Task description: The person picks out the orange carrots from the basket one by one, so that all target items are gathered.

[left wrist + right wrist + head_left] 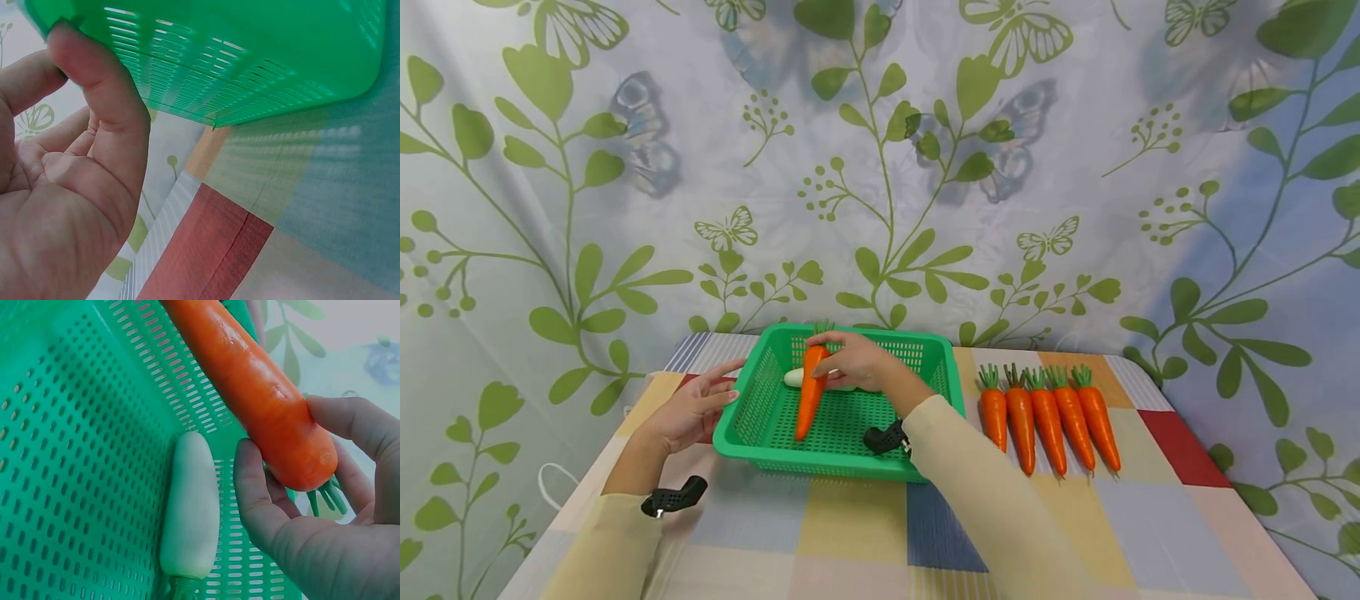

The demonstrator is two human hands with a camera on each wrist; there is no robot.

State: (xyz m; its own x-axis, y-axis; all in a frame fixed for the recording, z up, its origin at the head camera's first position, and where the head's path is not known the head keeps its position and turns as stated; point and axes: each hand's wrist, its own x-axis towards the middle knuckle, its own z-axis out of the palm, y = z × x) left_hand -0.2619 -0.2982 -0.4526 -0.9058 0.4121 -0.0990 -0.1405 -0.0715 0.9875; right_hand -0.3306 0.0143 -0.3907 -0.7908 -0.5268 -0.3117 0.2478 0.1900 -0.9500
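My right hand [859,360] grips an orange carrot [808,396] near its green-topped end, thumb and fingers on either side, with the tapered tip pointing down. It is over the green plastic basket [850,468]. In the right wrist view, the carrot [250,381] slants past a white radish [191,506] lying in the basket along its far wall. My left hand [688,410] is at the basket's left side, fingertips touching the rim from outside. The left wrist view shows a digit of the left hand [69,187] right under the basket's rim [37,9].
Several carrots [1048,421] lie side by side on the table right of the basket, tops toward the back. A patchwork cloth [850,542] covers the table. A leaf-and-butterfly curtain [880,167] hangs behind it. A white cable [550,483] loops at the left edge.
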